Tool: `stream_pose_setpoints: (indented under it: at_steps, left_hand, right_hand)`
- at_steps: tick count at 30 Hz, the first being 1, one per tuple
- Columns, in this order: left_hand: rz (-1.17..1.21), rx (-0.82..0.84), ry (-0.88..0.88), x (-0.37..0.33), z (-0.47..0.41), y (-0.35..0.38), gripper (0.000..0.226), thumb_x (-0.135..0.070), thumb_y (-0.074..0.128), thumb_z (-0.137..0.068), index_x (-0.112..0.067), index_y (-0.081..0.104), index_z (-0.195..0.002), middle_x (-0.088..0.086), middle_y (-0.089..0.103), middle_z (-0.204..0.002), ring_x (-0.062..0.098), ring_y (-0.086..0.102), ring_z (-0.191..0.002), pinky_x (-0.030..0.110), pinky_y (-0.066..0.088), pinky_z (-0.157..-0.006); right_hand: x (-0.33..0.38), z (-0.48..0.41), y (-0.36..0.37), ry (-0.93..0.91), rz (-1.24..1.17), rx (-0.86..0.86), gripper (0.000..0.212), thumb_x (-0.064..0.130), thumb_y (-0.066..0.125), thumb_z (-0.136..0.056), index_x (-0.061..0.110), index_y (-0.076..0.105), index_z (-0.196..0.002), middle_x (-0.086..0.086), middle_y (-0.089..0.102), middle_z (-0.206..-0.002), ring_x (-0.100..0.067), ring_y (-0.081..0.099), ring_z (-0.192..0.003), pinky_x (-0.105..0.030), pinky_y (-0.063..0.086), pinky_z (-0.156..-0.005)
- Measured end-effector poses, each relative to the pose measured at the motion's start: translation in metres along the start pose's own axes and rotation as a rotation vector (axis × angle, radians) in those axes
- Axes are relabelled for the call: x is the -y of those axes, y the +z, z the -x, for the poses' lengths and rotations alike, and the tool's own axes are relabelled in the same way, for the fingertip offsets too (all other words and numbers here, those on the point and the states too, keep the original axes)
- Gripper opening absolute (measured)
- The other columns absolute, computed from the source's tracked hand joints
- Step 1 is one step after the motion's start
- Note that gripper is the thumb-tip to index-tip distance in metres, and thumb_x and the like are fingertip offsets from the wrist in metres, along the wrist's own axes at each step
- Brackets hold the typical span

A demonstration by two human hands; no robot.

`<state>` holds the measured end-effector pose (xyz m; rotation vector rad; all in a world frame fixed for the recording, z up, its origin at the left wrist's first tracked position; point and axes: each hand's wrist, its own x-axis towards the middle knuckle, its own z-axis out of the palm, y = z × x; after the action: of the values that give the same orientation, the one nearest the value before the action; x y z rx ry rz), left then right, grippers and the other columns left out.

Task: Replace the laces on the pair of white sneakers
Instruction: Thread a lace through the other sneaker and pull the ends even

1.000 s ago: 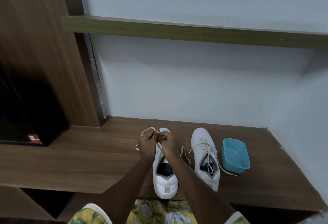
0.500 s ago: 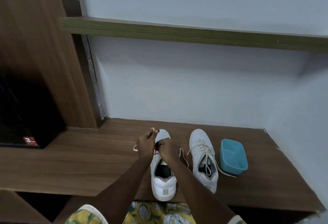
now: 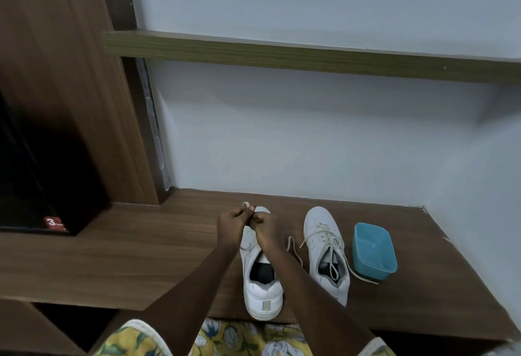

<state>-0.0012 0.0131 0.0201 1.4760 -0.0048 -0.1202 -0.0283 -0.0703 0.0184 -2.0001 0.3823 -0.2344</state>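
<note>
Left hand [image 3: 229, 224] and right hand [image 3: 267, 227] are pinching a limp, light lace [image 3: 244, 204] over a sneaker [image 3: 260, 285]; gripping near its tip likely suits threading.

The open shoe [image 3: 262, 296] is white with a black inside. The laced shoe [image 3: 321, 221] is white too. The laces [image 3: 332, 241] are cream. The tub [image 3: 375, 251] is blue. The bench [image 3: 141, 257] is brown wood with streaks. My clothes [image 3: 225, 338] are yellow with white flowers.
</note>
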Motion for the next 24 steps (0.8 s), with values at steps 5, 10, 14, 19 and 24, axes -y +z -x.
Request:
stream_pose_setpoints:
  at_steps: [5, 10, 14, 19, 24]
  left_hand:
    - [-0.030, -0.103, 0.040, -0.008, -0.008, -0.001, 0.020, -0.022, 0.071, -0.083, -0.007, 0.066, -0.071, -0.003, 0.039, -0.053, 0.007, 0.034, -0.051, 0.025, 0.036, -0.057]
    - [0.055, -0.079, 0.137, -0.024, -0.009, 0.000, 0.012, -0.015, 0.066, -0.087, -0.008, 0.073, -0.094, -0.006, 0.069, -0.081, -0.005, 0.060, -0.081, -0.001, 0.041, -0.066]
    - [0.030, -0.023, 0.148, -0.028, -0.014, 0.001, 0.011, -0.019, 0.068, -0.086, -0.022, 0.073, -0.076, 0.001, 0.066, -0.080, 0.005, 0.057, -0.079, 0.009, 0.043, -0.069]
    - [0.017, 0.168, 0.060, -0.023, -0.014, 0.003, 0.013, -0.026, 0.072, -0.081, -0.018, 0.078, -0.073, 0.014, 0.074, -0.086, 0.027, 0.066, -0.102, 0.043, 0.047, -0.096]
    - [0.056, 0.193, 0.066, -0.030, -0.008, 0.006, 0.016, -0.022, 0.067, -0.085, -0.014, 0.078, -0.077, 0.011, 0.074, -0.084, 0.013, 0.063, -0.087, 0.027, 0.046, -0.079]
  right_hand:
    - [-0.014, 0.002, -0.005, -0.065, 0.373, 0.264, 0.019, 0.015, 0.059, -0.085, 0.017, 0.078, -0.087, -0.003, 0.074, -0.094, -0.022, 0.065, -0.094, -0.035, 0.050, -0.087]
    - [-0.015, 0.002, -0.024, -0.108, 0.395, 0.436, 0.017, 0.012, 0.065, -0.086, 0.007, 0.075, -0.099, -0.006, 0.072, -0.106, -0.016, 0.061, -0.103, -0.007, 0.039, -0.074]
    - [-0.003, -0.001, -0.032, -0.066, 0.132, 0.316, 0.023, 0.010, 0.061, -0.090, 0.005, 0.069, -0.111, -0.008, 0.070, -0.108, -0.014, 0.062, -0.104, -0.006, 0.043, -0.081]
    - [0.021, -0.009, -0.032, 0.004, -0.207, 0.219, 0.014, 0.004, 0.059, -0.090, 0.007, 0.072, -0.093, 0.002, 0.070, -0.087, -0.006, 0.064, -0.084, -0.014, 0.048, -0.080]
    - [0.022, -0.012, -0.030, -0.013, -0.158, 0.185, 0.028, 0.004, 0.057, -0.089, 0.020, 0.067, -0.069, 0.013, 0.066, -0.062, -0.002, 0.062, -0.069, -0.019, 0.047, -0.072]
